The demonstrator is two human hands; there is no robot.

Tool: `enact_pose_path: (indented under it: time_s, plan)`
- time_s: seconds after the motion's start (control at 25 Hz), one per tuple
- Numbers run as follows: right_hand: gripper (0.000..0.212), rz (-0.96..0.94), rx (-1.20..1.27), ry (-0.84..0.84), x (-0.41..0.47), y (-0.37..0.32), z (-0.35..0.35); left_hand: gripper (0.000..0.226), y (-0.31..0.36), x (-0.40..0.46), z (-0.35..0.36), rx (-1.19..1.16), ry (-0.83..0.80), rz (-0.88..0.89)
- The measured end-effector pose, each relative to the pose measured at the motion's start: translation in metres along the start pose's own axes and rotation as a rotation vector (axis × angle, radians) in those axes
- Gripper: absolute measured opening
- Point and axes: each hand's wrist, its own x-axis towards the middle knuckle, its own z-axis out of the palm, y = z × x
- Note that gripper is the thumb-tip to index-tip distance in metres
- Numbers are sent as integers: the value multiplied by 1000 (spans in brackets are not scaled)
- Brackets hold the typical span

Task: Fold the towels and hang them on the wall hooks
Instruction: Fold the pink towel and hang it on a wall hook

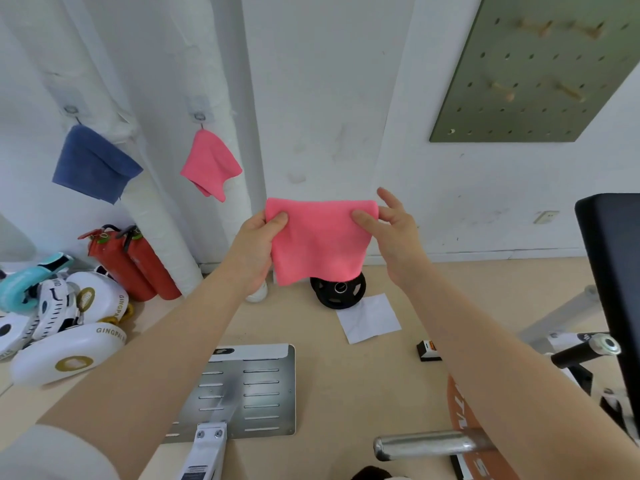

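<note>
A folded pink towel (320,240) hangs in front of the white wall, held up by both hands. My left hand (258,249) pinches its top left corner and my right hand (394,233) pinches its top right corner. On the wall to the left, a blue towel (93,164) hangs from one hook (71,110), and a second pink towel (210,166) hangs from another hook (200,116).
Two red fire extinguishers (133,265) stand by white pipes. White boxing pads (69,355) lie at left. On the floor are a black weight plate (337,292), white paper (369,318) and a metal footplate (247,393). A green pegboard (533,71) hangs at upper right, with a black bench (613,258) below.
</note>
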Motion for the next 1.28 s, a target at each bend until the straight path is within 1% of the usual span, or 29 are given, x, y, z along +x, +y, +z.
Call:
enact_pose_path:
  time_s: [0.04,0.08,0.16,0.24,0.32,0.44,0.52,0.6,0.64,0.72,0.76,0.8,0.84,0.88,0.96,1.04,1.12,1.16,1.2,1.28]
  plan:
    - [16,-6,52,16,-1,-5,1,18,1,0,0,30,17,18]
    - [18,8,103,32,-1,-9,2,16,3,1,1,64,54,52]
    - [32,28,148,67,1,-12,5,14,5,2,3,83,121,119]
    - [30,22,146,53,5,-14,6,14,9,5,4,42,76,130]
    - [24,4,158,-2,12,-15,5,18,14,9,1,19,24,125]
    - [13,-28,243,-146,25,-21,3,22,20,21,-3,-45,23,145]
    - [11,-35,289,-231,37,-23,7,23,25,31,-4,-106,-1,128]
    - [12,-18,310,-302,51,-21,15,19,29,41,-7,-116,-23,104]
    - [22,2,311,-345,59,-22,20,17,31,47,-10,-105,-21,105]
    - [58,83,344,-419,81,-25,32,19,39,65,-16,-97,-7,121]
    - [63,143,371,-404,93,-29,40,21,44,76,-20,-91,-13,122]
    - [56,181,387,-363,107,-35,48,23,50,88,-24,-73,-26,126]
    - [43,182,365,-315,121,-42,55,24,57,99,-27,-68,-34,125]
    - [30,148,306,-278,136,-50,63,24,63,113,-32,-49,-26,129]
    - [17,16,201,-230,161,-69,79,21,78,138,-37,-19,32,132]
    - [14,-132,106,-222,193,-93,95,20,99,170,-43,-16,129,174]
    - [16,-260,53,-250,226,-119,111,27,125,197,-48,-88,183,230]
    - [18,-311,46,-284,240,-133,119,31,140,206,-49,-138,156,267]
    - [21,-353,42,-323,253,-147,128,34,153,216,-54,-161,88,296]
    - [24,-401,35,-393,269,-170,142,33,175,223,-62,-221,-105,287]
